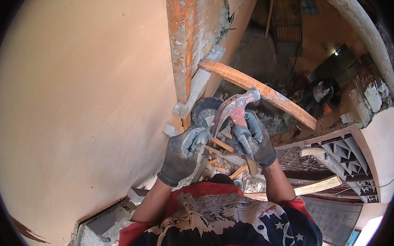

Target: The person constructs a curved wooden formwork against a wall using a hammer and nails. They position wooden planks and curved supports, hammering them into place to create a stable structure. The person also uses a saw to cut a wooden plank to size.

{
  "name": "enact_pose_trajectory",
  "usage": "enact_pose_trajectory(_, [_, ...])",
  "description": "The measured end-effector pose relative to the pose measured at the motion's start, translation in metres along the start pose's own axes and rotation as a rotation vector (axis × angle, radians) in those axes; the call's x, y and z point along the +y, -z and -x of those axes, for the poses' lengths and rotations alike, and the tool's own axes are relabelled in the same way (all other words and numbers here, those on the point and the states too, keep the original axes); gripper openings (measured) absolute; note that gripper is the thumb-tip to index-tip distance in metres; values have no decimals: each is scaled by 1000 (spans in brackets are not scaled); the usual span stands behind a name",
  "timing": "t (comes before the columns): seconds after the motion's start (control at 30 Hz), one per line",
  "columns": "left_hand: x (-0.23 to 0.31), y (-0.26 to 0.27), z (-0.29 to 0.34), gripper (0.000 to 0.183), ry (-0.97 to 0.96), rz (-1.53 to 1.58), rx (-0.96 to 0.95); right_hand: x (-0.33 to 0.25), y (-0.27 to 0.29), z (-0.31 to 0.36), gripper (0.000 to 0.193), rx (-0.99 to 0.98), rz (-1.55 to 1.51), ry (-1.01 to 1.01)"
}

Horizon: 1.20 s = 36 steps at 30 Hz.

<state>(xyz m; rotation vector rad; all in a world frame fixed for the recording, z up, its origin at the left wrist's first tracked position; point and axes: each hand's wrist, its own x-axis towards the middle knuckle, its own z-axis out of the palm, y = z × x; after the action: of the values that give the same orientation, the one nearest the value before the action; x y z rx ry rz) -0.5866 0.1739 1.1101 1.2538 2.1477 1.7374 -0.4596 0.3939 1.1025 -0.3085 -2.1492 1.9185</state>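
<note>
My right hand (255, 142), in a grey work glove, grips a claw hammer (234, 110) by its wooden handle, close under the head. The hammer's head is worn, with flaking red paint, and it points up and away from me. Just left of the claw, my left hand (183, 154), gloved alike, has its fingers pinched together; what they hold, if anything, is too small to tell. Beyond both hands a round black bucket or basin (205, 110) is partly hidden by the hammer.
A wooden strip (267, 95) slants across the opening past the hammer. The plastered wall (88, 93) rises at left, with a wooden post (182, 48) at its edge. Rubble and wood scraps (219, 159) lie below my hands. Metal grilles (297, 160) are at right.
</note>
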Motion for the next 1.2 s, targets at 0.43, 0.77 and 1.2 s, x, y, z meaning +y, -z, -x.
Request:
enact_pose_trajectory(0.43, [41, 33, 46, 27, -193, -241, 143, -55, -50, 30, 21, 9, -161, 45])
enact_pose_trajectory(0.77, [36, 33, 63, 28, -169, -240, 163, -58, -67, 41, 16, -26, -147, 87])
enact_pose_trajectory(1.2, [35, 28, 77, 33, -165, -138, 220, -57, -74, 52, 31, -20, -80, 140])
